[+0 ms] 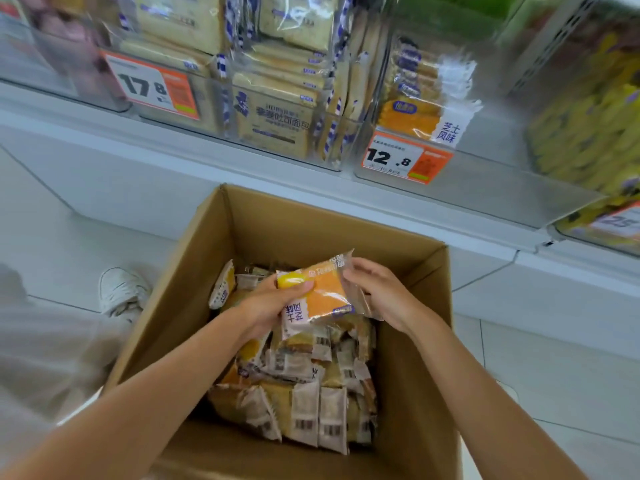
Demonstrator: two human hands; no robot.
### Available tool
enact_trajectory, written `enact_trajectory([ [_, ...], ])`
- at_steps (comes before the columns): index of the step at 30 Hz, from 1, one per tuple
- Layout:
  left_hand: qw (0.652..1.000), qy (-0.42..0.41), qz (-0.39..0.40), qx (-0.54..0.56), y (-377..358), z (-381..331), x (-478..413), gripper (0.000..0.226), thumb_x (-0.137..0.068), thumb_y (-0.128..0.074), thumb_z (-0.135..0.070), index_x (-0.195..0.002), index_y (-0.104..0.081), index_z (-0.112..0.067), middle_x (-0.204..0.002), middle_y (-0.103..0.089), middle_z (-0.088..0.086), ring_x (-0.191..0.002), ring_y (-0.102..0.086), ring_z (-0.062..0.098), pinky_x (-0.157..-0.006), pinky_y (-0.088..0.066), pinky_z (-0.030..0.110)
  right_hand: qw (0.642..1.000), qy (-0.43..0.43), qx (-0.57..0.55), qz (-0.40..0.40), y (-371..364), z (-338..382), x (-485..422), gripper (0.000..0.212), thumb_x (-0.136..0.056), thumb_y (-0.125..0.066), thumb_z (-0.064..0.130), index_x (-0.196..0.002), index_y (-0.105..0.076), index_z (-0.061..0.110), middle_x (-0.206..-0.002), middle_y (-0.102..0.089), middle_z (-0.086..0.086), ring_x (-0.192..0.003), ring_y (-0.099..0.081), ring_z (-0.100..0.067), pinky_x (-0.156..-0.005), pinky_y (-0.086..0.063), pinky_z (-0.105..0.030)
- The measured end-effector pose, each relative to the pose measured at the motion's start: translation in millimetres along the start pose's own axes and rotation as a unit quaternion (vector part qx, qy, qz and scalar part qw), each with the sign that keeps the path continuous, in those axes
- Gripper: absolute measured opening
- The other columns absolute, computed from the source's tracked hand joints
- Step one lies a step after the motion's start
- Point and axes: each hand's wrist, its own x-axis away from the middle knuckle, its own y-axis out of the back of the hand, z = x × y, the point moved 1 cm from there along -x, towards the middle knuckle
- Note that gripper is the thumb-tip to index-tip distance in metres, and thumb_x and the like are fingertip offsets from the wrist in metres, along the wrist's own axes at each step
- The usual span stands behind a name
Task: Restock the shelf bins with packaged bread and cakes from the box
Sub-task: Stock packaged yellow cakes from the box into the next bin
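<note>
I see the left hand [273,303] gripping a clear-wrapped orange cake packet [325,296] above the open brown cardboard box [311,230], the right hand [381,292] pinching the wrapper's other end. More wrapped cake packets [304,410] fill the box. Above, a clear plastic shelf bin [415,98] holds similar orange cakes.
</note>
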Motion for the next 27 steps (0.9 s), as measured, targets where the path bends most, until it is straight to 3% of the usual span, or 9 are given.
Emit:
enact_trajectory([
  [3, 0.997, -0.041, -0.066, -0.005, 4, -4, 2, 0.059, -0.071, -0.082, -0.020, -0.122, -0.058, -0.004, -0.107, -0.073, 0.017, -0.090, -0.072, 0.028, -0.079, -0.060, 0.042, 0.998, -0.002, 0.052, -0.042, 2, -10, -8, 0.020, -0.095, -0.058, 0.017, -0.113, -0.067, 0.016, -0.108, -0.072, -0.007, -0.099, -0.067, -0.023, -0.086, -0.050, -0.038],
  [7, 1.000, 0.006, -0.006, 0.006, 12, -11, 7, 0.054, -0.079, -0.074, -0.036, -0.123, -0.059, -0.011, -0.103, -0.074, 0.013, -0.088, -0.073, 0.025, -0.074, -0.060, 0.040, 0.995, -0.011, 0.066, -0.069, 0, -28, -18, 0.022, -0.096, -0.055, 0.014, -0.115, -0.066, 0.011, -0.104, -0.070, -0.007, -0.100, -0.063, -0.024, -0.087, -0.047, -0.039],
  [12, 0.969, -0.055, 0.032, -0.240, 21, -26, 4, 0.054, -0.082, -0.075, -0.038, -0.132, -0.056, -0.030, -0.119, -0.065, -0.010, -0.107, -0.061, 0.005, -0.082, -0.050, 0.023, 0.964, 0.082, 0.250, 0.032, -6, -15, -22, 0.026, -0.098, -0.054, 0.012, -0.121, -0.067, 0.011, -0.099, -0.072, 0.007, -0.087, -0.064, 0.007, -0.083, -0.048, -0.014],
  [14, 0.956, -0.052, 0.076, -0.277, 13, -23, 0, 0.050, -0.078, -0.082, -0.029, -0.123, -0.063, -0.032, -0.113, -0.069, -0.010, -0.104, -0.064, 0.008, -0.087, -0.053, 0.026, 0.949, 0.101, 0.290, 0.071, -16, -10, -28, 0.029, -0.095, -0.061, 0.022, -0.123, -0.066, 0.017, -0.108, -0.072, 0.007, -0.099, -0.065, 0.003, -0.093, -0.050, -0.022],
  [17, 0.979, -0.067, 0.020, -0.192, 12, -18, -5, 0.018, -0.083, -0.077, -0.019, -0.099, -0.071, -0.022, -0.095, -0.074, 0.002, -0.089, -0.068, 0.021, -0.080, -0.056, 0.035, 0.978, 0.093, 0.186, 0.021, -18, -8, -36, 0.052, -0.083, -0.073, 0.039, -0.131, -0.057, 0.026, -0.118, -0.067, 0.006, -0.109, -0.063, -0.006, -0.098, -0.050, -0.029],
  [19, 0.998, -0.035, 0.006, -0.058, 20, -17, -7, 0.022, -0.084, -0.073, -0.021, -0.104, -0.065, -0.013, -0.109, -0.071, 0.016, -0.097, -0.069, 0.029, -0.083, -0.059, 0.041, 0.990, 0.063, 0.122, -0.009, -10, -14, -42, 0.075, -0.069, -0.081, 0.049, -0.134, -0.048, 0.032, -0.126, -0.059, 0.005, -0.117, -0.058, -0.009, -0.097, -0.049, -0.028],
  [21, 0.999, 0.004, 0.051, 0.006, 30, -19, -5, 0.031, -0.078, -0.076, -0.020, -0.105, -0.061, -0.013, -0.114, -0.069, 0.019, -0.102, -0.070, 0.030, -0.083, -0.059, 0.044, 0.988, 0.051, 0.146, -0.001, -6, -22, -43, 0.067, -0.071, -0.083, 0.039, -0.128, -0.051, 0.029, -0.120, -0.061, 0.005, -0.115, -0.059, -0.012, -0.093, -0.049, -0.024],
  [24, 0.988, 0.052, 0.113, -0.087, 41, -25, 4, 0.058, -0.064, -0.089, -0.024, -0.115, -0.063, -0.016, -0.119, -0.070, 0.009, -0.112, -0.066, 0.025, -0.090, -0.056, 0.043, 0.973, 0.056, 0.221, 0.037, -3, -25, -41, 0.041, -0.084, -0.075, 0.021, -0.123, -0.061, 0.018, -0.115, -0.064, 0.007, -0.113, -0.059, -0.010, -0.092, -0.047, -0.022],
  [27, 0.979, 0.049, 0.051, -0.191, 43, -19, 7, 0.065, -0.063, -0.086, -0.035, -0.121, -0.059, -0.027, -0.119, -0.070, -0.001, -0.114, -0.064, 0.017, -0.102, -0.049, 0.041, 0.953, 0.060, 0.284, 0.086, -9, -25, -45, 0.040, -0.086, -0.074, 0.019, -0.124, -0.064, 0.017, -0.122, -0.061, 0.009, -0.119, -0.054, -0.005, -0.095, -0.044, -0.020],
])
